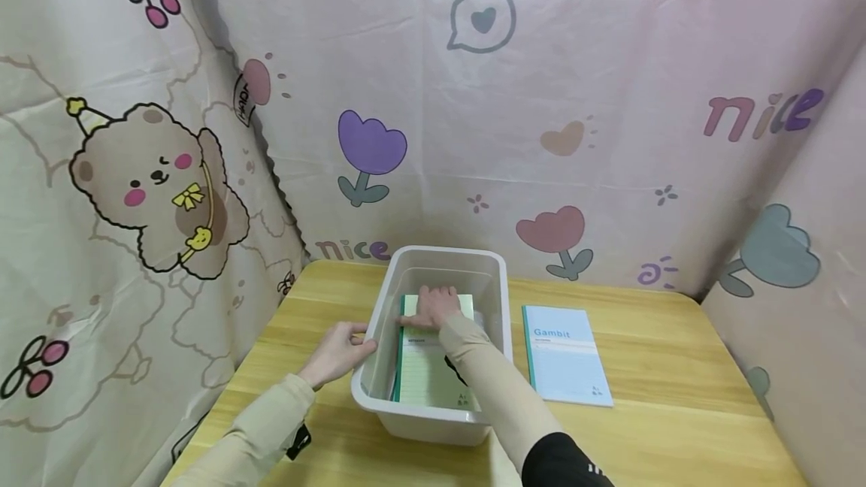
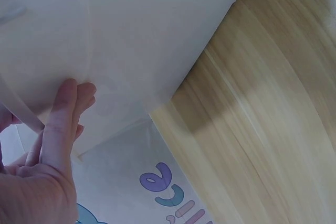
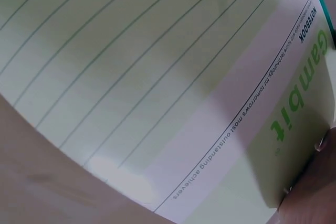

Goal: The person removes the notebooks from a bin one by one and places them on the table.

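A whitish plastic bin [image 1: 449, 254] stands on the table, and my left hand [image 1: 338, 352] grips its left rim. In the left wrist view the fingers [image 2: 60, 124] lie along the bin's outer wall [image 2: 131, 40]. Inside the bin lies a green notebook [image 1: 433, 374] with a teal spine and "Gambit" on its cover [image 3: 131, 72]. My right hand [image 1: 436, 308] reaches in and rests on the notebook's far part, thumb out to the left. Its fingertips [image 3: 315, 177] show at the notebook's edge in the right wrist view. Whatever lies beneath the notebook is mostly hidden.
A light blue "Gambit" notebook [image 1: 568, 359] lies on the wooden table [image 1: 676, 382], right of the bin. Printed cloth [image 1: 460, 134] hangs behind the table and at both sides.
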The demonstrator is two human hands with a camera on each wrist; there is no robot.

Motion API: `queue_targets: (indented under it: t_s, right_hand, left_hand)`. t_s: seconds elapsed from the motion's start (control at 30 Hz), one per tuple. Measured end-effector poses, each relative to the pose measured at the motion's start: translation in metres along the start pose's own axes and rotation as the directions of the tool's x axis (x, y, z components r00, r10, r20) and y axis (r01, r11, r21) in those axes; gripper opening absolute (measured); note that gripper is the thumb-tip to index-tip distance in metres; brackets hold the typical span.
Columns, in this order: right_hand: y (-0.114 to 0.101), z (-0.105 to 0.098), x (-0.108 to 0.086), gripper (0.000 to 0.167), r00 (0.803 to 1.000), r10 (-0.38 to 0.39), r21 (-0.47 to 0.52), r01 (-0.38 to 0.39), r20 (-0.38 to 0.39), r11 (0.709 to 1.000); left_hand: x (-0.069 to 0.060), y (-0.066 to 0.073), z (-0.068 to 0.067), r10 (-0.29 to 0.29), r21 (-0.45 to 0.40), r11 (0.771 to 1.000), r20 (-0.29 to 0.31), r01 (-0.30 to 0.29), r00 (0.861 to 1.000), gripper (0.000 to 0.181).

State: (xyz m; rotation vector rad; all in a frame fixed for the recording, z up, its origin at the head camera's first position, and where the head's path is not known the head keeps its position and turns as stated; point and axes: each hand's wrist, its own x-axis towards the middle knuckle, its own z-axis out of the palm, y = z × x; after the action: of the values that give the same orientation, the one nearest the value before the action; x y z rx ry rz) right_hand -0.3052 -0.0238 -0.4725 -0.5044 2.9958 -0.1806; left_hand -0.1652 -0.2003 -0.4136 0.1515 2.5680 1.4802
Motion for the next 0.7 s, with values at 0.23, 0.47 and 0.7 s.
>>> queue_targets:
  t_s: [0.23,0.47,0.7]
  right_hand:
    - [0.0,-0.011,-0.003,0.076,0.999,-0.016,-0.061,0.014,-0.028,0.998]
    - [0.0,-0.022,-0.005,0.076,0.996,-0.053,-0.074,0.047,-0.078,0.996]
    - [-0.001,-0.033,-0.008,0.076,0.99,-0.091,-0.081,0.082,-0.112,0.993]
  left_hand:
    - [0.0,0.002,0.0,0.008,0.008,1.0,0.001,-0.008,1.0,0.044]
    - [0.001,0.003,-0.001,0.015,0.022,1.0,0.005,-0.015,1.0,0.046]
    - [0.001,0.002,0.0,0.018,0.01,1.0,0.008,-0.018,1.0,0.045]
